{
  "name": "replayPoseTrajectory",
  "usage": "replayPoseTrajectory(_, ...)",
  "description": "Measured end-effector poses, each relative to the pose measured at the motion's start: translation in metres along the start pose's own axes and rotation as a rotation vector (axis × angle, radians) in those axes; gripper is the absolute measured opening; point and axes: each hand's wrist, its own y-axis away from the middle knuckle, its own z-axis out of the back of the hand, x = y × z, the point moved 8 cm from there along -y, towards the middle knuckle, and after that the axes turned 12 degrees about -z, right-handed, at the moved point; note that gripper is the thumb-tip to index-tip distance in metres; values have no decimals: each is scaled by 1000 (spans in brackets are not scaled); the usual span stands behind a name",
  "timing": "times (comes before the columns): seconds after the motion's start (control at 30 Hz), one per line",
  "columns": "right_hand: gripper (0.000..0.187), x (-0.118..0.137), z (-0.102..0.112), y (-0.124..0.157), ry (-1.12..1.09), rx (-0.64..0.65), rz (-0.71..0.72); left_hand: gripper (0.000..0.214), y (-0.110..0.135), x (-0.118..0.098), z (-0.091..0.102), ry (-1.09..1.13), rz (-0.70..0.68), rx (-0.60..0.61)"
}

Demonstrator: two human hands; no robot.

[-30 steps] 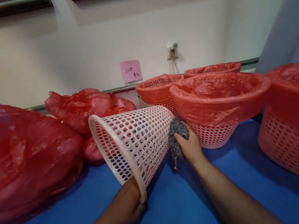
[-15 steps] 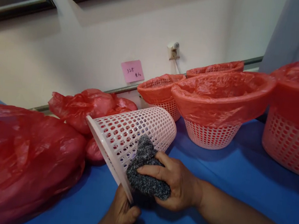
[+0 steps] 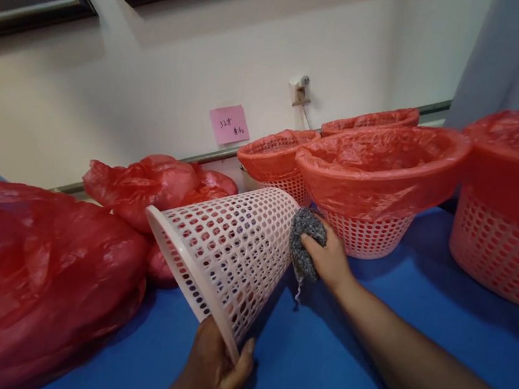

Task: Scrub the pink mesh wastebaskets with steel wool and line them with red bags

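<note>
A pale pink plastic wastebasket [image 3: 239, 242] with a holed wall lies tilted on its side, its mouth toward the lower left. My left hand [image 3: 214, 366] grips its rim from below, thumb outside and fingers reaching into the mouth. Bunched in my right hand [image 3: 330, 257] is a dark grey speckled cloth [image 3: 307, 241], pressed against the basket's base end. A loose thread dangles from the cloth. The fingertips of my right hand are partly hidden behind the cloth.
Several baskets lined with red bags, one large basket [image 3: 504, 243] among them, stand at the right and back. Filled red plastic bags [image 3: 46, 269] lie at the left. A pink note [image 3: 229, 124] and a socket [image 3: 299, 91] are on the wall behind the blue surface [image 3: 323, 366].
My right hand has moved the cloth from the basket's side near the rim up and right to its base end. The basket has turned slightly in my left hand.
</note>
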Motion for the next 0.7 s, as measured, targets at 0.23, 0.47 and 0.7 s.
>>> replayPoseTrajectory(0.23,70,75,-32,105,22,541,714,54,-16,-18,-14,-123,-186,214)
replayPoseTrajectory(0.47,66,81,-39,121,-25,708,790,50,-2,-1,-11,169,55,35)
replayPoseTrajectory(0.7,61,75,-44,125,59,703,818,57,5,11,-1,225,125,63)
